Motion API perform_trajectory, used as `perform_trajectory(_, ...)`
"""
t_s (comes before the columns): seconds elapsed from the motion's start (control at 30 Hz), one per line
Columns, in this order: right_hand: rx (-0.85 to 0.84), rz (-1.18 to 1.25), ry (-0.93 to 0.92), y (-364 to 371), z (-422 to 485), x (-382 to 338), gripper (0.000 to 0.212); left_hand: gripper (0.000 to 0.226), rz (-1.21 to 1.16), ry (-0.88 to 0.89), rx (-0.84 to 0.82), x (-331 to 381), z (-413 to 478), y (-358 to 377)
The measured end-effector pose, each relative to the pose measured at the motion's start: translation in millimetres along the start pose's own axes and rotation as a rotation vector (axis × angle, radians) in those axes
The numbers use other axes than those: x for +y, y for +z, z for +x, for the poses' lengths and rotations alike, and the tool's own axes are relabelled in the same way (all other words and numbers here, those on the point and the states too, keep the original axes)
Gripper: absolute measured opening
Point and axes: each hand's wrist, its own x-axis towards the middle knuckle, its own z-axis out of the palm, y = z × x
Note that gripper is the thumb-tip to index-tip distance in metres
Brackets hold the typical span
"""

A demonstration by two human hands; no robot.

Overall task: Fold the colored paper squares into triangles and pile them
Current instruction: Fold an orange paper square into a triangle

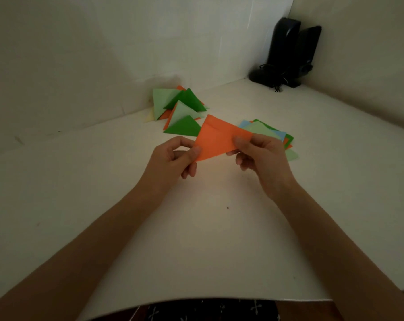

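Nearest, both forearms reach over the white table (196,239) towards an orange paper (217,140), which is folded into a rough triangle and held up off the surface between the two hands. The left hand (173,156) pinches its lower left corner under the thumb, with the other fingers curled behind. The right hand (263,156) pinches its right corner in the same way. Just beyond the orange paper on the left lies a loose pile of folded triangles (180,110) in greens and orange. Just behind its right corner sits a stack of flat squares (265,130). Far beyond it to the right, black speakers (289,52) stand in the corner.
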Motion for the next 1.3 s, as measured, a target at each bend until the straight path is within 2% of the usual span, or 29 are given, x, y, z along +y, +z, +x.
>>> perform_trajectory(0.17,-0.056,-0.045,0.097,-5,2,-6,0.013,0.016,0.055,-0.02,0.11,2,5,-12)
perform_trajectory(0.27,0.08,0.027,0.059,-3,2,-4,0.016,0.014,-0.015,-0.074,0.268,0,7,-16)
perform_trajectory(0.37,0.145,0.153,0.01,5,-3,-2,0.012,0.021,-0.135,-0.146,0.183,5,2,-6)
perform_trajectory(0.47,0.04,0.149,-0.027,21,-13,1,0.008,0.019,-0.091,-0.158,0.071,7,-8,16)
perform_trajectory(0.6,-0.127,0.011,-0.048,35,-21,7,0.012,0.015,-0.065,-0.059,0.133,5,-11,19)
perform_trajectory(0.7,-0.231,-0.073,-0.143,28,-20,6,0.032,0.019,-0.136,-0.099,0.187,5,-7,12)
perform_trajectory(0.8,-0.371,-0.199,-0.253,19,-15,7,0.055,0.023,-0.075,-0.089,0.149,3,-3,6)
perform_trajectory(0.87,-0.389,-0.298,-0.309,18,-12,11,0.05,0.023,-0.059,-0.079,0.083,2,-2,4)
perform_trajectory(1.0,-0.326,-0.335,-0.372,19,-10,18,0.025,0.023,-0.092,-0.065,-0.008,2,-4,4)
perform_trajectory(1.13,-0.254,-0.348,-0.449,18,-9,18,0.02,0.008,-0.176,-0.067,-0.048,3,-4,6)
perform_trajectory(1.3,-0.161,-0.19,-0.292,19,-8,15,0.019,0.012,-0.158,0.007,-0.067,1,-4,6)
